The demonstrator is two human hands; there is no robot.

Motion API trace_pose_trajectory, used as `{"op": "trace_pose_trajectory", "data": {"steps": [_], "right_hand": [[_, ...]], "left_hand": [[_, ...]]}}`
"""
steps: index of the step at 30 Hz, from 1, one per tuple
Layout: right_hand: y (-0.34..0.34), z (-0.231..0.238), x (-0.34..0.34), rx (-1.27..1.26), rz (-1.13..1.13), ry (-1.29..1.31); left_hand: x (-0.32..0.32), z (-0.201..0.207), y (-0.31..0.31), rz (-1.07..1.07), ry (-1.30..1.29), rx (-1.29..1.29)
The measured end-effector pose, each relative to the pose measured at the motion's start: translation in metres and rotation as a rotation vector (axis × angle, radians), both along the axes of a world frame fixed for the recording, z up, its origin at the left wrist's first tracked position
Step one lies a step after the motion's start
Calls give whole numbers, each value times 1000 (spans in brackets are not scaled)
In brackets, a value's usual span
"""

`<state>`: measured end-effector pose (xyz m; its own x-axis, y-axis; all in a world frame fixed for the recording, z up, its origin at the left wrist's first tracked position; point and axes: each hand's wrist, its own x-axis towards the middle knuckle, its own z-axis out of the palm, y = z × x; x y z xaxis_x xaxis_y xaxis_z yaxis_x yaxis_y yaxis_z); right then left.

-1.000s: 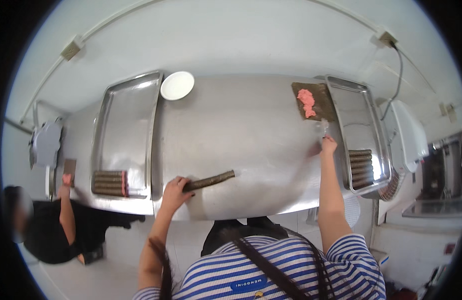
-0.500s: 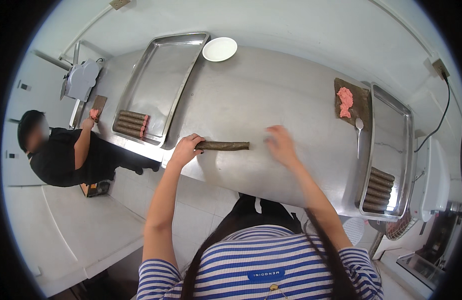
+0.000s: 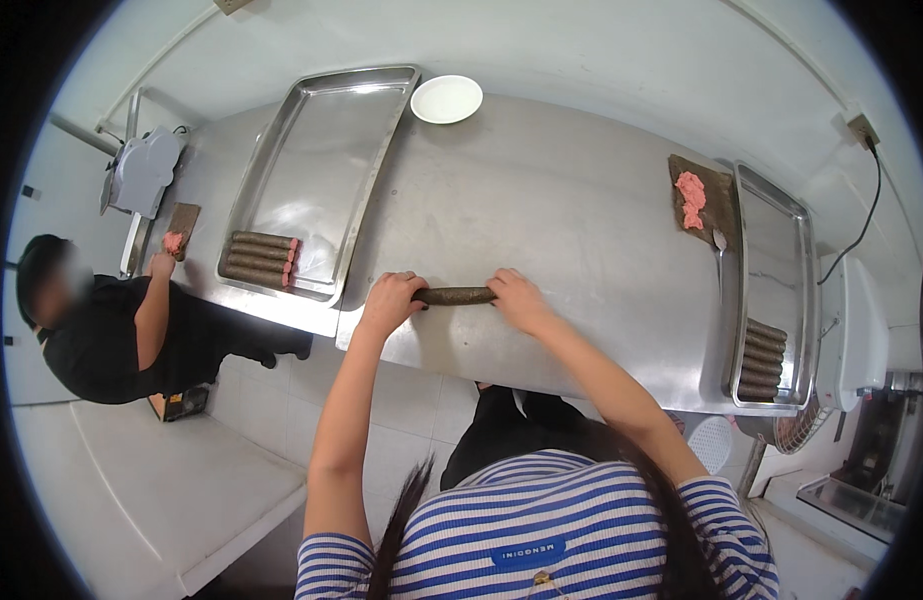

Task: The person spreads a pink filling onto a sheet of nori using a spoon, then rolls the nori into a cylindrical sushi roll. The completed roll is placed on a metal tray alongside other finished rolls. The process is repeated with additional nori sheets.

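Note:
A dark green seaweed roll point(image 3: 457, 296) lies crosswise near the table's front edge. My left hand point(image 3: 392, 303) is closed round its left end, and the fingers of my right hand point(image 3: 519, 299) grip the right end, so both ends are covered. To the left, several rolls with pink filling point(image 3: 261, 258) sit side by side in the front of a metal tray point(image 3: 379, 180). At the far right, a flat seaweed sheet point(image 3: 719, 200) carries a lump of pink paste point(image 3: 691, 198). A spoon point(image 3: 720, 262) rests just in front of that sheet.
Another metal tray point(image 3: 776, 235) at the right holds several rolls point(image 3: 763, 362). A white bowl point(image 3: 447, 100) stands at the back. Far left, a co-worker in black point(image 3: 106, 330) handles pink paste on a sheet point(image 3: 184, 218), near a grey-white machine point(image 3: 146, 170).
My right hand, which was apart from the roll and blurred, has come left onto its right end. My left hand still holds the other end.

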<state>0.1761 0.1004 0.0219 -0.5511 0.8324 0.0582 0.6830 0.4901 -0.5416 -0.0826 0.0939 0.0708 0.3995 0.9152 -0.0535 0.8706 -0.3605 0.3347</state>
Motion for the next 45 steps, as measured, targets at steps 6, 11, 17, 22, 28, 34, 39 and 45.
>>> {"op": "trace_pose_trajectory", "data": {"steps": [6, 11, 17, 22, 28, 34, 39, 45], "right_hand": [[3, 34, 26, -125, -127, -45], [8, 27, -13, -81, -18, 58], [2, 6, -22, -217, -56, 155], [9, 13, -13, -232, -35, 110], [11, 14, -57, -51, 82, -24], [14, 14, -63, -162, 52, -174], [13, 18, -12, -200, 0, -84], [27, 20, 30, -280, -117, -239]], "left_hand": [[-1, 5, 0, -35, -25, -52], [2, -3, 0, -85, -24, -25], [-2, -7, -8, -61, -89, -5], [-9, -6, 0, -73, -123, -72], [-4, -8, 13, -109, -142, -98], [-2, 3, 7, -76, -125, -149], [-2, -1, 5, -104, -145, -96], [-4, -3, 8, -105, -127, -107]]}}
